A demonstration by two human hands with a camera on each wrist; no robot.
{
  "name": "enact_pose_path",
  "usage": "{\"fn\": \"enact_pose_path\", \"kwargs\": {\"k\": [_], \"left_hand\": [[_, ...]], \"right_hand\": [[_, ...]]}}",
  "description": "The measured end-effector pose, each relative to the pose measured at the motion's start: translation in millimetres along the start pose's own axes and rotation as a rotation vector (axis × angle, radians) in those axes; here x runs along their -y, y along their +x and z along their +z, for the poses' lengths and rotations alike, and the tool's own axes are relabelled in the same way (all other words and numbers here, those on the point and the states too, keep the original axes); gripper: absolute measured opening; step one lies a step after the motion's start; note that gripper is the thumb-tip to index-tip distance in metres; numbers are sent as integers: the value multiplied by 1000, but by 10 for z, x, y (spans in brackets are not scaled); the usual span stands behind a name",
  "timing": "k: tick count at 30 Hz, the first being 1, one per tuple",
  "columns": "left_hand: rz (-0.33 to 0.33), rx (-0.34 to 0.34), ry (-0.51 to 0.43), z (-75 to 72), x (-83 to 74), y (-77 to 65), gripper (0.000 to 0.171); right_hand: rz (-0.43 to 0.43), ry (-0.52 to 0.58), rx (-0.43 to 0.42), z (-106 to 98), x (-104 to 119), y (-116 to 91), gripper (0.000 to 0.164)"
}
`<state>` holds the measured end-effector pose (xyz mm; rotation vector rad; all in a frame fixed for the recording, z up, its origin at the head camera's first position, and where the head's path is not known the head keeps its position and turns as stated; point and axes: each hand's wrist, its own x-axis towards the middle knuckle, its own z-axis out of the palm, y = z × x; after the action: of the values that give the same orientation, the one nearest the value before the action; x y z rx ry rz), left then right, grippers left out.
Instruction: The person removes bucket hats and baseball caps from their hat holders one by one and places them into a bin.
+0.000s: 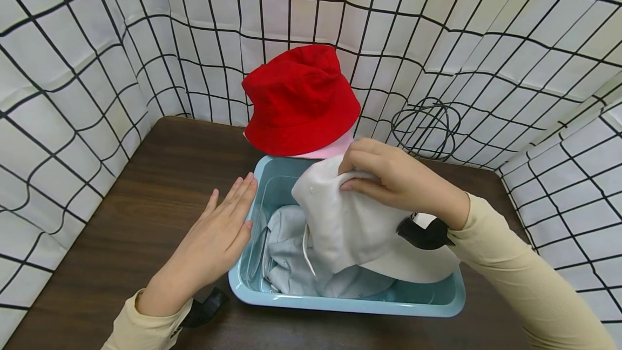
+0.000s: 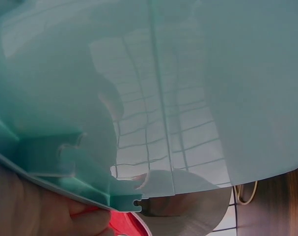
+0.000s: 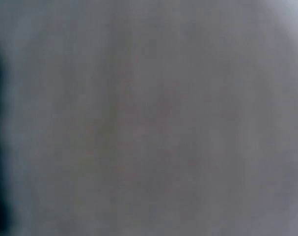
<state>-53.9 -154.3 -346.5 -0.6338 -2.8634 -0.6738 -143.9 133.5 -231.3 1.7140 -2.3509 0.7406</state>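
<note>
My right hand [image 1: 384,177] pinches the crown of a white baseball cap [image 1: 340,220] between thumb and fingers, over the light blue plastic basin [image 1: 347,307]. The cap's brim points down to the right and overlaps the basin's right end. Below the cap, a pale blue cloth hat [image 1: 291,253] lies in the basin, partly hidden. My left hand [image 1: 214,236] rests with straight fingers against the basin's left rim. In the left wrist view the basin's outer side [image 2: 188,98] fills most of the picture, fingers at its edge. Blurred pale fabric [image 3: 163,123] fills the right wrist view.
Behind the basin sit a red bucket hat [image 1: 301,101] and a pink brim [image 1: 330,147] under it. A coil of black wire [image 1: 427,126] leans at the back right. Grid-patterned white cloth walls [image 1: 204,36] enclose the dark wooden table [image 1: 131,215].
</note>
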Motion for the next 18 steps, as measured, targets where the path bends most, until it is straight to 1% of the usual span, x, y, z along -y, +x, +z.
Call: {"fn": "enact_pose_path", "kwargs": {"k": [8, 18], "left_hand": [[-5, 8, 3, -7, -6, -3, 65], [0, 6, 3, -10, -6, -1, 65]], "right_hand": [[-18, -8, 43, 106, 43, 46, 10], [-21, -22, 88, 235, 81, 90, 12]]}}
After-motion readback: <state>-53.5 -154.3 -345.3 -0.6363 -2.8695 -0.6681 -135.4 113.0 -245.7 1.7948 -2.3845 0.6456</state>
